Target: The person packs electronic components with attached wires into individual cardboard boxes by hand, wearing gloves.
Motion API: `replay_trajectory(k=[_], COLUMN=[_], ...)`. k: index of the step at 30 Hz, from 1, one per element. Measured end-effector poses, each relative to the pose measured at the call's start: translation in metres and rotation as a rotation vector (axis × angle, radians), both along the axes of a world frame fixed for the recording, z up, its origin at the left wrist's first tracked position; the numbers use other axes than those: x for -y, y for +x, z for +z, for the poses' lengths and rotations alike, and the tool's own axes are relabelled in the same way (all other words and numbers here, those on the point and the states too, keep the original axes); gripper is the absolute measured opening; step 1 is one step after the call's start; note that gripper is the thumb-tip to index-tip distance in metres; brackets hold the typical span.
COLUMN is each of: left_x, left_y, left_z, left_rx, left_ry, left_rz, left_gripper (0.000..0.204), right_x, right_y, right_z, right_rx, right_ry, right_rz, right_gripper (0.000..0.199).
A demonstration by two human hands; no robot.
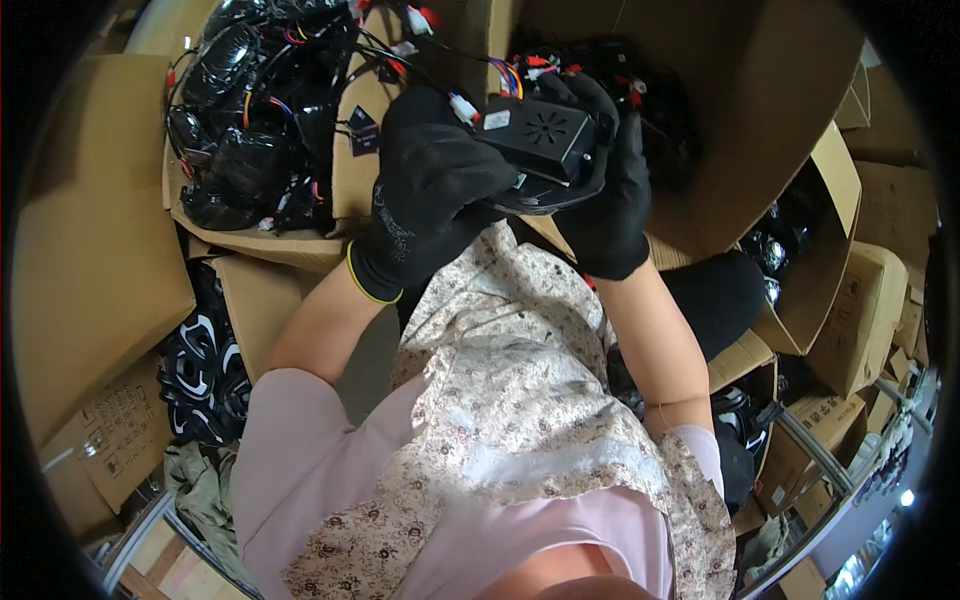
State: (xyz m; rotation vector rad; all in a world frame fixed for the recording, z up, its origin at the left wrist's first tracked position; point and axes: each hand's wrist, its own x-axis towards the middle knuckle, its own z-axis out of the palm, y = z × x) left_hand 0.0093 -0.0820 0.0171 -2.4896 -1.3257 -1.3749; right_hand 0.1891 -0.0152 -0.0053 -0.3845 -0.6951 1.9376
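Note:
Both my hands wear black work gloves and hold up a black plastic unit with a rounded rim and a raised box with star-like slots. My left hand is closed on the unit's left edge, its thumb pressed near the raised box. Around the right side wraps my right hand, its fingers bent behind the rim. Coloured wires come from the far side of the unit. A white connector with a red end lies close to my left fingers. The unit's underside is hidden.
At the left, a cardboard box holds black plastic-wrapped parts with wires. Another open box at the right contains dark wired parts. Black-and-white plastic parts lie lower left. A metal rail runs at lower right.

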Motion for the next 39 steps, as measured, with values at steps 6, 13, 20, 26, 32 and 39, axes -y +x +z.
replay_trajectory(k=[6,13,20,26,32,39], left_x=[-0.006,-0.005,-0.082,-0.171,-0.189,-0.165], left_y=[-0.002,-0.013,-0.115,-0.241,-0.213,-0.214], left_z=[0.001,0.013,0.109,0.2,0.22,0.236], left_rx=[-0.071,-0.039,0.319,-0.039,0.194,0.246], left_ry=[0.067,0.053,0.313,0.755,0.858,0.826], left_rz=[-0.016,-0.011,0.568,0.718,0.609,0.669], left_gripper=[0.046,0.038,0.027,0.031,0.039,0.036], right_x=[-0.006,-0.01,-0.02,-0.024,-0.053,-0.107], right_y=[-0.004,-0.004,0.025,0.064,0.085,0.013], right_z=[0.002,-0.002,0.017,0.026,0.004,-0.074], right_rx=[-0.118,0.258,0.185,0.245,0.994,1.051], right_ry=[0.032,0.267,0.241,0.254,0.518,0.472], right_rz=[0.046,-0.064,0.039,-0.023,-0.279,-0.02], right_gripper=[0.05,0.056,0.054,0.048,0.061,0.067])
